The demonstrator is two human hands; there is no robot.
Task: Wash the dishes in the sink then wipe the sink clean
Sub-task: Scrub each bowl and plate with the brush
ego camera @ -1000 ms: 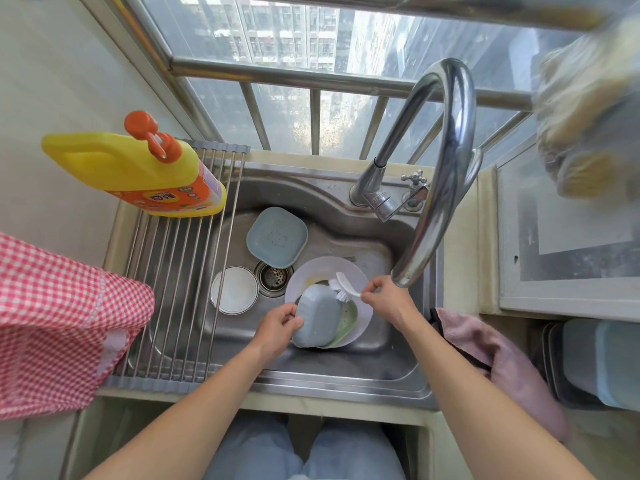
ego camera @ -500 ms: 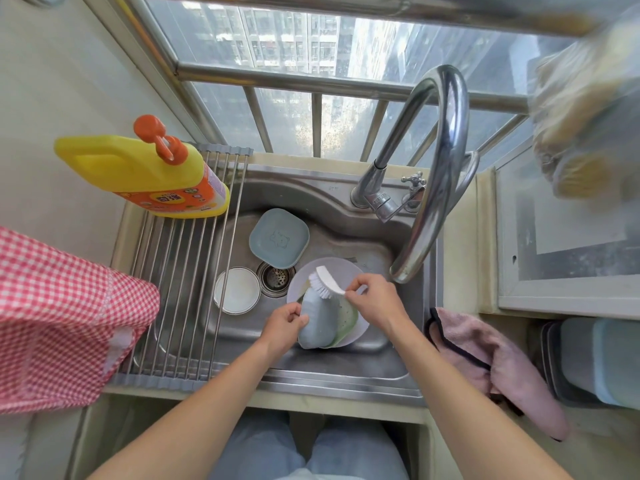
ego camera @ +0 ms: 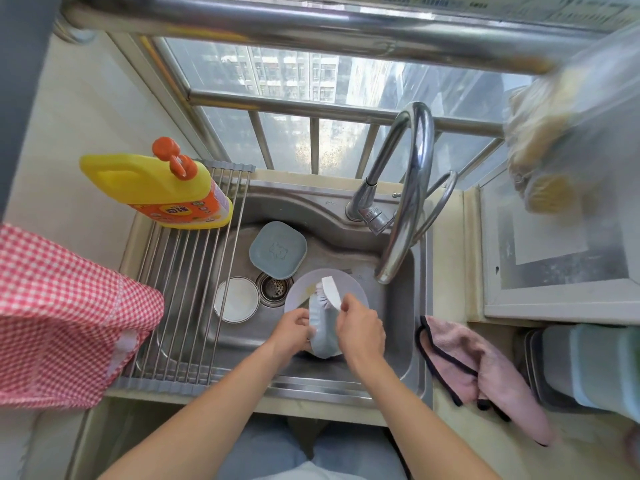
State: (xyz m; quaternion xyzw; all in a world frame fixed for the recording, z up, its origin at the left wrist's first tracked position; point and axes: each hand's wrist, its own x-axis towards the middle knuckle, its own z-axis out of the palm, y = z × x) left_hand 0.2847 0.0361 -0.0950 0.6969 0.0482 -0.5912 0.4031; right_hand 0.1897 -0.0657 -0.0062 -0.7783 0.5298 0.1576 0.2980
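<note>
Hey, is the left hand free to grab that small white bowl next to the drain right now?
Probably not yet. The left hand is gripping the blue dish being scrubbed. The white bowl sits uncovered just to its left, so the way looks open once the dish is set down.

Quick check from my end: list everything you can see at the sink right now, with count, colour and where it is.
blue dish: 1, pale blue, held on edge over the sink basin
brush: 1, white, bristles on the held dish
square dish: 1, blue, basin rear, by the drain
round plate: 1, pale lilac, basin floor under the brush
small bowl: 1, white, basin left of the drain
sink: 1, steel, centre
faucet: 1, chrome, arching over the basin
drying rack: 1, steel rods, over the sink's left part
detergent bottle: 1, yellow with orange cap, on the rack's far end
checked cloth: 1, red and white, far left
towel: 1, pink, counter right of the sink
left hand: grips the blue dish
right hand: grips the brush
</note>
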